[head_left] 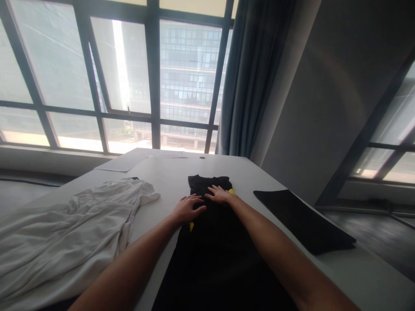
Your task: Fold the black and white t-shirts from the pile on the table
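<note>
While left hand [187,208] and right hand [219,194] lay flat, open, gripping nothing, black garment [210,242] was part-folded; white garment [65,229] left, unfolded.

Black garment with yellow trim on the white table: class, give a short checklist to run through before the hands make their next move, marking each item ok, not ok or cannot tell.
1. Left hand flat on the black garment with yellow trim: ok.
2. Right hand flat on it: ok.
3. Garment lies fully on the white table: cannot tell, near end out of view.
4. Crumpled white shirt apart from it: ok.
5. Flat black cloth apart from it: ok.
</note>
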A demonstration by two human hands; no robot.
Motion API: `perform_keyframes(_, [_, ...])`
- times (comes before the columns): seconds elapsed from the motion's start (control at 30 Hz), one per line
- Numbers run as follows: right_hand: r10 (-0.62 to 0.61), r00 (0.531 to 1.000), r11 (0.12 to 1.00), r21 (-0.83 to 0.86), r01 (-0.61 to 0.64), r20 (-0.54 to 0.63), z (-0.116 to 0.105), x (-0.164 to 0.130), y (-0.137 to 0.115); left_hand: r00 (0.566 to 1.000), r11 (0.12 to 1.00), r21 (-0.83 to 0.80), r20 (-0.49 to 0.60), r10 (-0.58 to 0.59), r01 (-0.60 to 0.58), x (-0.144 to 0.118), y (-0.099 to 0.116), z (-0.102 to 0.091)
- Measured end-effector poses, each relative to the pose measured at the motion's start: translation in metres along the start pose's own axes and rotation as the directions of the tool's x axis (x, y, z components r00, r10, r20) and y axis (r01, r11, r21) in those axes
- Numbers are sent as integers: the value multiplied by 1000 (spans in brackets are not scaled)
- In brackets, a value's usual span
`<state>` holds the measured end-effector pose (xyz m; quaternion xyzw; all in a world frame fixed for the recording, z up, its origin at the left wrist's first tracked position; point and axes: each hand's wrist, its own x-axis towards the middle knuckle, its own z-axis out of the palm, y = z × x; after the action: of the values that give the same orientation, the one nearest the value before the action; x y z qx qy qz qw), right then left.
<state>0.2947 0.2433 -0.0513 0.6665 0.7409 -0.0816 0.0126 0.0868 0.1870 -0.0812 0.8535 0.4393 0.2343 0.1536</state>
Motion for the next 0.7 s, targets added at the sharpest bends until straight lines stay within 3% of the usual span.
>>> perform_keyframes(0.1, [36, 996, 999, 37, -39, 87, 10, -1, -7, 1000, 999, -44, -23, -8, 7, 0, -1, -1])
perform_keyframes(0.37, [58, 994, 998, 32, -61, 93, 12, 19, -7, 988, 970, -240, -134, -82, 48, 6, -6, -2])
perform_keyframes(0.53, [52, 995, 998, 29, -54, 85, 13, 25, -8, 989, 986, -159, -127, -71, 50, 7, -8, 3])
perform_keyframes(0.7, [30, 995, 999, -23, -28, 96, 5, 6, -12, 993, 1000, -1, -115, 5, -6, 5, -6, 4])
